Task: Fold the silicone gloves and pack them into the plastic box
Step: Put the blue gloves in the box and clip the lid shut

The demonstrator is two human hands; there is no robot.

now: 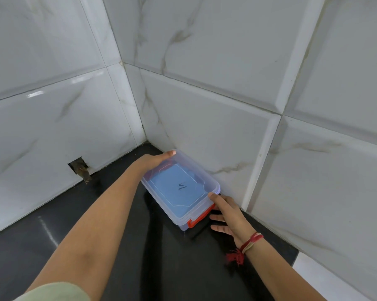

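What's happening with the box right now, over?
Left hand on far end of plastic box, right hand at orange latch. Lid on, something blue inside. Box sits on black counter against tiled wall. Nothing blocking.

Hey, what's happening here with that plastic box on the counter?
A person has both hands on a clear plastic box sitting on a dark counter in a tiled corner. The left hand holds the far end; the right hand is at the near end by the orange latch. The lid is on, and something blue shows through it, probably the folded gloves. Whether the latch is snapped shut cannot be told.
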